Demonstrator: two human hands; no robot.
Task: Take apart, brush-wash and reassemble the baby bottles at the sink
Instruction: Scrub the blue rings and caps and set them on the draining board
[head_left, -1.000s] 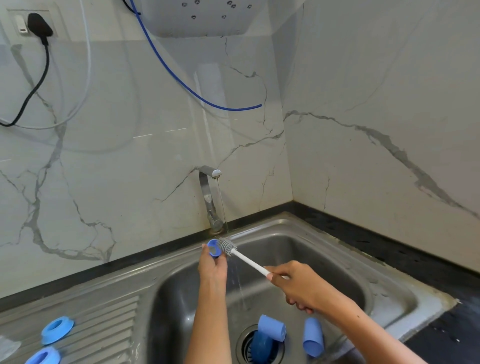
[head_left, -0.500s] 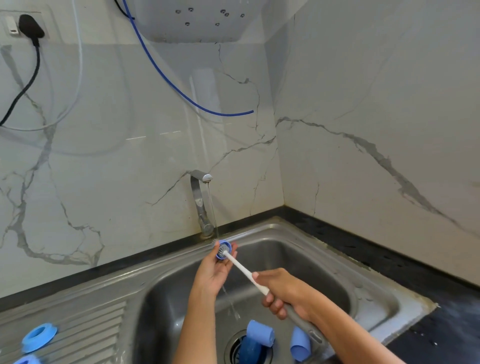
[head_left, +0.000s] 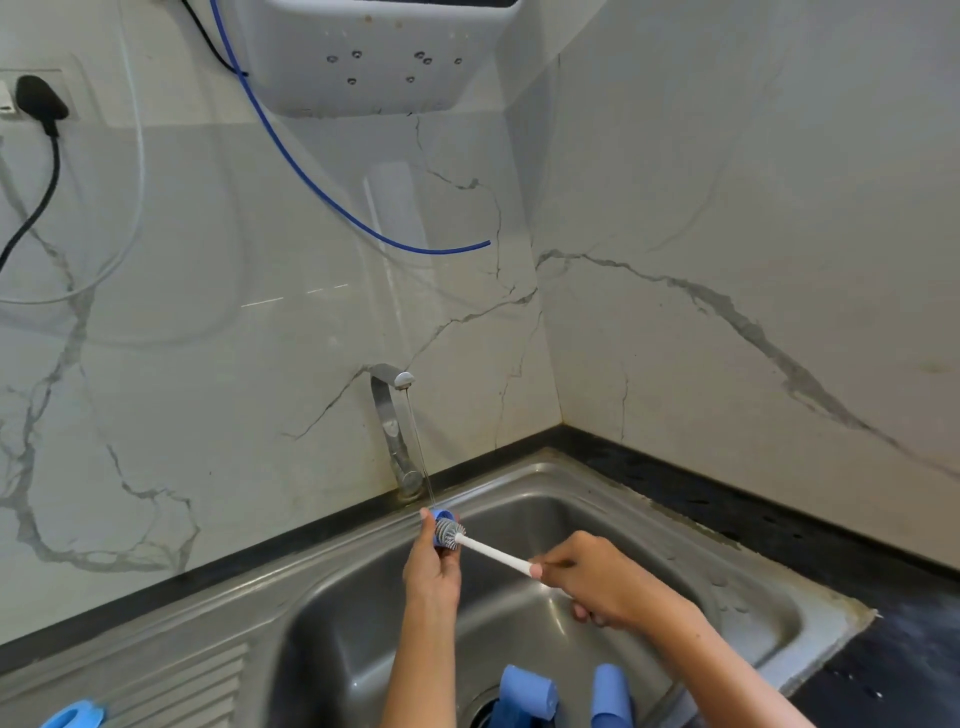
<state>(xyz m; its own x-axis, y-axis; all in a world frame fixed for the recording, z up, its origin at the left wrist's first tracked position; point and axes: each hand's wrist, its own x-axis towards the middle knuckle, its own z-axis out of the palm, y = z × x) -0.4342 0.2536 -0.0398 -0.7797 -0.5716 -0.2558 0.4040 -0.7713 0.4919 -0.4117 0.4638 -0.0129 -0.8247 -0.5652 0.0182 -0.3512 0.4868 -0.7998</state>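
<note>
Water from the tap (head_left: 390, 410) is falling onto a small blue bottle part (head_left: 442, 526) that the left hand (head_left: 432, 569) is gripping over the sink (head_left: 649, 525), while the right hand (head_left: 597, 584) is holding the brush (head_left: 480, 545) against it.

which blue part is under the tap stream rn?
The small blue part pinched in the left hand, with the brush against it. The other blue pieces lie in the basin or on the drainboard.

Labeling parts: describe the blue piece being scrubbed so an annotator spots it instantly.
Start at the steel sink, then the tap at its back edge. Under its thin stream, the left hand holds a small blue ring against the brush. Unlike the blue bottles by the drain, it is raised and held.
</note>
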